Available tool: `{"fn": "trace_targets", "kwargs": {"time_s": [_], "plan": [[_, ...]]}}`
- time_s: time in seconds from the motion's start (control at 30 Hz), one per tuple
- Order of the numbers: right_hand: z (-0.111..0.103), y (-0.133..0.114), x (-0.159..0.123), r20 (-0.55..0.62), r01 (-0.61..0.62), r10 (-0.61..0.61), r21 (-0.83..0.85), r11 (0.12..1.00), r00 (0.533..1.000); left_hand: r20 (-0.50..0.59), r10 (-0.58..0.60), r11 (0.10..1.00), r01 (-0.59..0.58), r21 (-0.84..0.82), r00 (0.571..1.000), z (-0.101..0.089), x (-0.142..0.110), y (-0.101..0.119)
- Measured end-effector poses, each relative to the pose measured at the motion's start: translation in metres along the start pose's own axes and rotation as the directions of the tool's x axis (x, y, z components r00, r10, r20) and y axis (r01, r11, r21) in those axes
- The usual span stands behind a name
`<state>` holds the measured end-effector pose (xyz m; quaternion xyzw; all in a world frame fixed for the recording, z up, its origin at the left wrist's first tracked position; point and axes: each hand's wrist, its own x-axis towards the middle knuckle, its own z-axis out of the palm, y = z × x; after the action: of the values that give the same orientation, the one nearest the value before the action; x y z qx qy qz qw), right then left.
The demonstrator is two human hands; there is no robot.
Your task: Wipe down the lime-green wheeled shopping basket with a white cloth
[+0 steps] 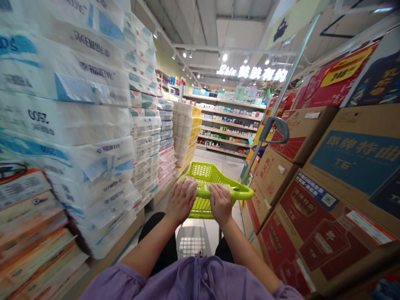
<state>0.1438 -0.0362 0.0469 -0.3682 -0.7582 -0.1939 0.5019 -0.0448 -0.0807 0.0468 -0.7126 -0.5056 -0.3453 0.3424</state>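
A lime-green shopping cart basket stands in front of me in a shop aisle. My left hand is closed over the left part of its near handle bar. Beside it, my right hand is wrapped round the same bar, fingers curled over the top. The green handle runs on to the right past my right hand. What is inside the basket cannot be made out; it looks empty through the mesh.
Tall stacks of white tissue packs line the left side. Cardboard boxes in red and brown are piled on the right. A metal pole with a grey handle rises by the boxes. Shelves of goods close the aisle's far end.
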Motion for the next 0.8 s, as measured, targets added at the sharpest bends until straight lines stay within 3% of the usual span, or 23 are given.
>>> {"fn": "trace_targets", "kwargs": {"time_s": [0.07,0.27,0.5,0.7,0.8], "plan": [[0.001,0.000,0.000,-0.014,0.003,-0.003,0.000,1.000,1.000,0.005,-0.030,0.999,0.030,-0.013,1.000,0.000,0.000,-0.001],[0.000,0.004,-0.002,0.001,-0.003,0.003,0.003,1.000,1.000,0.059,0.226,0.970,-0.218,-0.109,0.972,-0.001,0.003,0.013],[-0.004,0.013,-0.002,-0.025,-0.039,0.039,0.026,0.999,0.999,0.083,-0.018,0.994,0.026,-0.102,0.996,-0.005,0.015,0.005],[-0.004,0.016,-0.007,-0.048,-0.123,0.124,0.037,0.992,0.991,0.071,0.156,0.978,-0.144,-0.152,0.985,-0.005,0.012,0.023],[-0.005,0.019,-0.007,-0.034,-0.149,0.151,0.050,0.988,0.988,0.118,0.081,0.988,-0.064,-0.142,0.990,-0.005,0.020,0.018]]}}
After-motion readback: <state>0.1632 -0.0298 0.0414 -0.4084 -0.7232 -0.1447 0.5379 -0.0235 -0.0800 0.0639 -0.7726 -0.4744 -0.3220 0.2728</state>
